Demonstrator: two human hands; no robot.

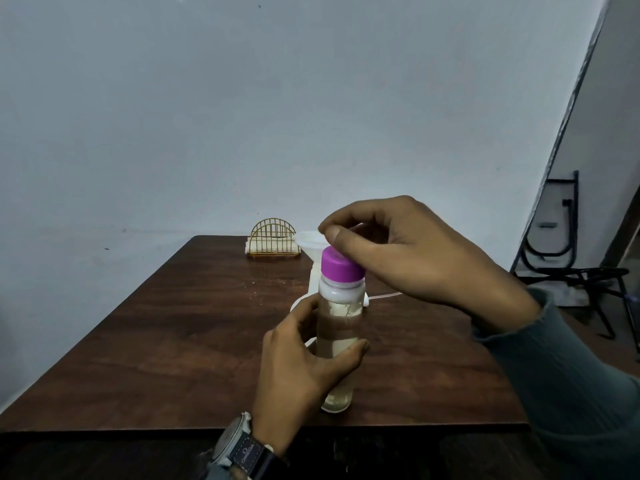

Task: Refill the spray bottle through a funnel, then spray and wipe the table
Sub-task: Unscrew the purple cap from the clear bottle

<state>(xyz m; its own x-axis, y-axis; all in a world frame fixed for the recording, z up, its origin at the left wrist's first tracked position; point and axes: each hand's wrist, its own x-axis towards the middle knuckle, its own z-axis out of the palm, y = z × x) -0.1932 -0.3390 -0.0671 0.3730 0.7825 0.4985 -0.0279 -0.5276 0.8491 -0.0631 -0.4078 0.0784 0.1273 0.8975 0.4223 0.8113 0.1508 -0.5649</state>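
Observation:
A clear bottle [338, 327] with a purple cap [341, 265] stands near the front edge of the brown table [173, 334]. My left hand [304, 372] grips its body from the left. Above the cap is my right hand [412, 258], thumb and fingertips curled around the cap's top. Just behind the bottle a white funnel [310, 242] sits in the neck of a white spray bottle [313, 282], which is mostly hidden. A thin white tube [384, 296] lies to its right on the table.
A gold wire napkin holder [273, 239] with white napkins stands at the table's far edge by the wall. A black metal stand [571, 271] is on the floor at the right.

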